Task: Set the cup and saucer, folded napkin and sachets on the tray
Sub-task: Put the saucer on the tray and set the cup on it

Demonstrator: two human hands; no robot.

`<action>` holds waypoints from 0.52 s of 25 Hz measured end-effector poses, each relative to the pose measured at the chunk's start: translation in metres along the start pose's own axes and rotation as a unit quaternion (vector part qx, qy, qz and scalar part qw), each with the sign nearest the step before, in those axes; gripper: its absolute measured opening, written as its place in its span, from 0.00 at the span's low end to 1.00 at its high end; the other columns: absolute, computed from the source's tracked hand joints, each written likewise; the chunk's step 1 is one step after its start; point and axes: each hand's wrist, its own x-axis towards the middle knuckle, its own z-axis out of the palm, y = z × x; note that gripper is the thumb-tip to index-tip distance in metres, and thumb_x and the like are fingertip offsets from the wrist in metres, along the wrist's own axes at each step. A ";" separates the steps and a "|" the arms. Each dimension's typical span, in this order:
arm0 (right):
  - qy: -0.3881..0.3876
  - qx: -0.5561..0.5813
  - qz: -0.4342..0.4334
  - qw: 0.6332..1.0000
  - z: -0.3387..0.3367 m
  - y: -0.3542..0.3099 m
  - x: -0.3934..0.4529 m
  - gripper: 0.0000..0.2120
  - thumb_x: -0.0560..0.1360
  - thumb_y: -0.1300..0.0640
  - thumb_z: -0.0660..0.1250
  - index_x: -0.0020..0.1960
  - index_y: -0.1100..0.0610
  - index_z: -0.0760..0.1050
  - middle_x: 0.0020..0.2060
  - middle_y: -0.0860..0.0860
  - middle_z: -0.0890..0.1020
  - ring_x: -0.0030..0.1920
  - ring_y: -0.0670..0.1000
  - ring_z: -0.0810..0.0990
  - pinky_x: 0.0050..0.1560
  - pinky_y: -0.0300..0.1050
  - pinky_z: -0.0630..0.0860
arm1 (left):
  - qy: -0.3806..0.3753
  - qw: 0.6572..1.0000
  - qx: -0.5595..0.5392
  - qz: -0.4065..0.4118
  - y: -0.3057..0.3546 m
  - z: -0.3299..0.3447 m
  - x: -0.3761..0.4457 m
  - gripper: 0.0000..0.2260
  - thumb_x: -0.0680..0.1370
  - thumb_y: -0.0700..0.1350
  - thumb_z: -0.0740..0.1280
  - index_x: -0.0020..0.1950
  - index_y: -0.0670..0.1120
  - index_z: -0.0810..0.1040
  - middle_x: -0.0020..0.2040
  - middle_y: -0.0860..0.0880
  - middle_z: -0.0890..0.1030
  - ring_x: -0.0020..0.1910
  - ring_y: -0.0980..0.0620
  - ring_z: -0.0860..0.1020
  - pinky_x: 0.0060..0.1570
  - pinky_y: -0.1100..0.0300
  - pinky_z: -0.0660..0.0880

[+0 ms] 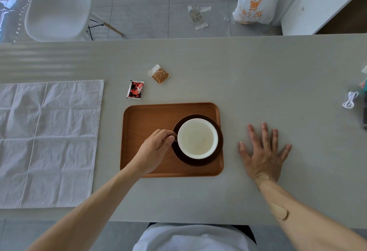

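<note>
White cup (197,138) right of grip (156,147)

Left grip (156,147) is curled in a pinch, forearm angled inward; right grip (264,151) lies flat, fingers spread.

white cup (197,138) on dark saucer (198,162) on tray (147,119); napkin (45,141) unfolded, sachets (135,89) outside

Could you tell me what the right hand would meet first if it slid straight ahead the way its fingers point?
Nothing, as far as I can see: the right hand lies flat on the table, fingers pointing to its far edge, with bare surface ahead.
</note>
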 end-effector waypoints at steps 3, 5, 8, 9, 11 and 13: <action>0.000 -0.001 0.003 1.000 0.000 0.000 0.000 0.31 0.74 0.31 0.48 0.76 0.35 0.49 0.79 0.47 0.53 0.79 0.55 0.46 0.72 0.73 0.44 | 0.002 1.000 -0.014 0.000 -0.003 0.001 -0.001 0.12 0.83 0.49 0.59 0.62 0.48 0.77 0.53 0.53 0.78 0.52 0.56 0.77 0.50 0.67 0.75; -0.001 -0.003 0.004 1.000 0.001 0.000 0.001 0.31 0.74 0.31 0.48 0.76 0.34 0.48 0.79 0.47 0.53 0.79 0.55 0.46 0.72 0.73 0.44 | 0.006 1.000 -0.026 -0.003 -0.005 0.001 0.000 0.12 0.83 0.49 0.59 0.62 0.48 0.77 0.53 0.54 0.78 0.53 0.57 0.78 0.51 0.63 0.77; -0.005 -0.003 0.006 1.000 0.002 0.000 0.000 0.31 0.74 0.31 0.48 0.76 0.33 0.47 0.79 0.46 0.52 0.79 0.54 0.45 0.72 0.72 0.42 | 0.017 0.997 -0.078 -0.024 -0.008 0.005 -0.003 0.12 0.83 0.50 0.59 0.65 0.50 0.74 0.54 0.54 0.80 0.53 0.57 0.79 0.53 0.60 0.78; -0.006 -0.004 0.007 1.000 0.003 0.000 0.001 0.31 0.74 0.30 0.47 0.75 0.33 0.46 0.79 0.46 0.51 0.79 0.53 0.45 0.72 0.72 0.41 | 0.024 0.995 -0.096 -0.033 -0.009 0.007 -0.005 0.13 0.83 0.51 0.59 0.66 0.52 0.73 0.54 0.55 0.81 0.53 0.57 0.80 0.53 0.60 0.78; -0.016 -0.012 0.009 1.000 0.004 0.002 0.003 0.30 0.74 0.29 0.43 0.75 0.31 0.41 0.79 0.44 0.48 0.79 0.52 0.42 0.72 0.71 0.39 | 0.048 0.991 -0.109 -0.053 -0.012 0.012 -0.013 0.15 0.83 0.53 0.58 0.68 0.53 0.71 0.53 0.55 0.81 0.54 0.58 0.79 0.53 0.62 0.77; -0.036 -0.029 0.006 0.999 0.005 0.004 0.004 0.30 0.74 0.28 0.39 0.73 0.30 0.36 0.79 0.43 0.44 0.78 0.51 0.39 0.72 0.70 0.35 | 0.090 0.988 -0.099 -0.071 -0.018 0.016 -0.027 0.15 0.83 0.53 0.57 0.68 0.52 0.71 0.56 0.55 0.80 0.56 0.57 0.78 0.55 0.62 0.76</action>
